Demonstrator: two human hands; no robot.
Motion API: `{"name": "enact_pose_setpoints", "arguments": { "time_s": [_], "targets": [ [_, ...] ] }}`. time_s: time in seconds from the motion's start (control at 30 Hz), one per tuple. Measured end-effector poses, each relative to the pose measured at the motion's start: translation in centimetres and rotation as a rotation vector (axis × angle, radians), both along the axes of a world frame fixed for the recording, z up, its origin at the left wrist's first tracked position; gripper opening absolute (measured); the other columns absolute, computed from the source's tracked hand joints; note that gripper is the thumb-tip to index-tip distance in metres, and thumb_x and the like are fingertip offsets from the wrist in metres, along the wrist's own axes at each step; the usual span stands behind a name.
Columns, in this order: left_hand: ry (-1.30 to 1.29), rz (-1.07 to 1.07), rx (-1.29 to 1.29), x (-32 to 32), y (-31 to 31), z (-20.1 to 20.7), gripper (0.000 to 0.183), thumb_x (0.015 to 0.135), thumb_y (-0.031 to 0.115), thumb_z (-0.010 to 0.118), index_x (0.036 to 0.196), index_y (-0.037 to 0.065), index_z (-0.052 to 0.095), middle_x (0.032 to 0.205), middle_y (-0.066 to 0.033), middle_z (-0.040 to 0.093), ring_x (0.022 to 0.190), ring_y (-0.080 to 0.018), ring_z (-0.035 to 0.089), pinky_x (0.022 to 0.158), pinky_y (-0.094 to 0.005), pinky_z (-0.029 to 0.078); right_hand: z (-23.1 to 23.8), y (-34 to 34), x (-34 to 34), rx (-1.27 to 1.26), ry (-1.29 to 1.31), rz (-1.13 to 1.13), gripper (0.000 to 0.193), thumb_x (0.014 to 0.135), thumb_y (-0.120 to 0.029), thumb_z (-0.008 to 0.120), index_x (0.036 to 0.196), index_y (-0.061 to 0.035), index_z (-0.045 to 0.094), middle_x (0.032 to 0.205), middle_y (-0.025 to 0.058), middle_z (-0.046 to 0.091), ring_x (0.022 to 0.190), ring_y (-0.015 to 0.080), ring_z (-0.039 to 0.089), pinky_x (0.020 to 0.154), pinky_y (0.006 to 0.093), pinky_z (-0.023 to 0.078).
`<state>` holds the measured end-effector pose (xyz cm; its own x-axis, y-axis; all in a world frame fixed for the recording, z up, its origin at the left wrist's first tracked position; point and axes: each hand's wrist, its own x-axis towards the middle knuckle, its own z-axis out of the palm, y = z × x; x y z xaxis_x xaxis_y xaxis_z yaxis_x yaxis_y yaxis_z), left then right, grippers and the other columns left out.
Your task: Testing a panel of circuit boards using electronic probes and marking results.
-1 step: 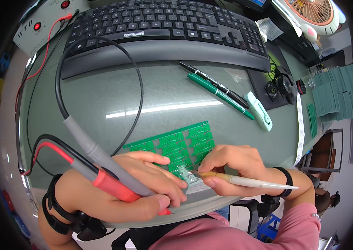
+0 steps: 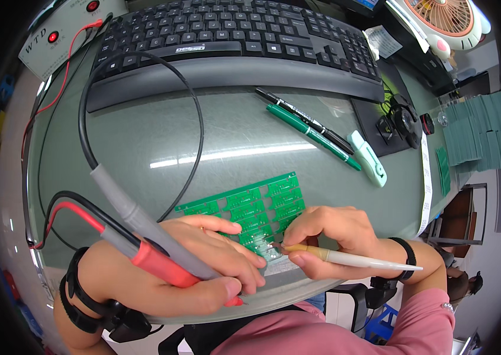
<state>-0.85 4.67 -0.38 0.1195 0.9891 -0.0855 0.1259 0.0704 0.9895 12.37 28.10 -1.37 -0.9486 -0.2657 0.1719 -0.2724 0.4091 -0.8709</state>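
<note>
A green circuit board panel (image 2: 249,204) lies on the table, divided into several small boards. My left hand (image 2: 212,266) rests over its near left part, fingertips on the board. It is closed round a red test probe (image 2: 164,263) and a grey test probe (image 2: 144,219), both with cables. My right hand (image 2: 336,239) pinches a slim pen-like tool (image 2: 357,259) with a white tapered handle and tan collar. The thin tip of that tool reaches the board's near right part, close to my left fingertips. The right fingers partly hide the tip.
A black keyboard (image 2: 233,65) spans the back. Green and black markers (image 2: 312,137) and a mint highlighter (image 2: 368,158) lie right of centre. A power box (image 2: 64,35) stands far left, a fan (image 2: 443,18) far right, with stacked green boards (image 2: 478,133) below it.
The tool in my right hand has shifted very slightly at the board; my left hand, the probes and the panel are unchanged.
</note>
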Motion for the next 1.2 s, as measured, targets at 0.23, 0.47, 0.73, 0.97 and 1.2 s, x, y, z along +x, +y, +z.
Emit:
{"name": "enact_pose_setpoints", "arguments": {
  "time_s": [0.23, 0.47, 0.73, 0.97, 1.2],
  "targets": [
    [0.002, 0.007, 0.029, 0.1, -0.3, -0.3, 0.034, 0.091, 0.024, 0.044, 0.112, 0.009, 0.065, 0.122, -0.0058, 0.064, 0.125, -0.0234, 0.052, 0.111, -0.0433, 0.02, -0.2, 0.0, -0.3, 0.036, 0.065, 0.04, 0.019, 0.075, -0.004, 0.071, 0.083, -0.0046, 0.053, 0.072, 0.0059, 0.06, 0.054, 0.0176, 0.055, 0.048, 0.0285, 0.043],
    [-0.006, -0.004, 0.012, 0.1, -0.1, -0.1, 0.034, 0.09, 0.024, 0.044, 0.112, 0.008, 0.065, 0.122, -0.006, 0.064, 0.125, -0.0232, 0.053, 0.11, -0.0422, 0.02, -0.1, 0.1, 0.0, 0.016, 0.026, 0.02, 0.021, 0.076, -0.007, 0.074, 0.085, -0.0043, 0.055, 0.073, 0.0062, 0.06, 0.056, 0.0194, 0.057, 0.049, 0.0286, 0.044],
    [0.008, 0.028, -0.05, 0.4, -0.1, 0.6, 0.038, 0.092, 0.028, 0.039, 0.109, 0.008, 0.066, 0.119, -0.0062, 0.065, 0.124, -0.023, 0.053, 0.11, -0.0412, 0.021, 1.5, 1.0, -1.0, 0.073, 0.175, 0.221, 0.016, 0.08, -0.01, 0.072, 0.093, -0.0047, 0.063, 0.084, 0.007, 0.058, 0.068, 0.021, 0.058, 0.058, 0.0303, 0.048],
    [0.025, 0.019, -0.054, 0.4, 0.2, 0.7, 0.041, 0.094, 0.033, 0.036, 0.107, 0.008, 0.067, 0.119, -0.0065, 0.065, 0.125, -0.023, 0.053, 0.11, -0.0425, 0.02, -0.6, 1.3, 0.6, 0.27, 0.467, 0.232, 0.025, 0.07, -0.009, 0.073, 0.091, -0.0038, 0.059, 0.087, 0.0063, 0.055, 0.069, 0.0202, 0.055, 0.057, 0.0309, 0.045],
    [0.055, 0.019, -0.078, 0.5, 0.3, 0.9, 0.045, 0.094, 0.036, 0.033, 0.105, 0.008, 0.067, 0.117, -0.0061, 0.066, 0.124, -0.0231, 0.053, 0.11, -0.0428, 0.02, -1.0, 1.2, 0.6, 0.311, 0.51, 0.257, 0.026, 0.066, -0.008, 0.069, 0.088, -0.002, 0.057, 0.087, 0.0075, 0.053, 0.069, 0.0204, 0.052, 0.058, 0.0308, 0.043]
  ]
}}
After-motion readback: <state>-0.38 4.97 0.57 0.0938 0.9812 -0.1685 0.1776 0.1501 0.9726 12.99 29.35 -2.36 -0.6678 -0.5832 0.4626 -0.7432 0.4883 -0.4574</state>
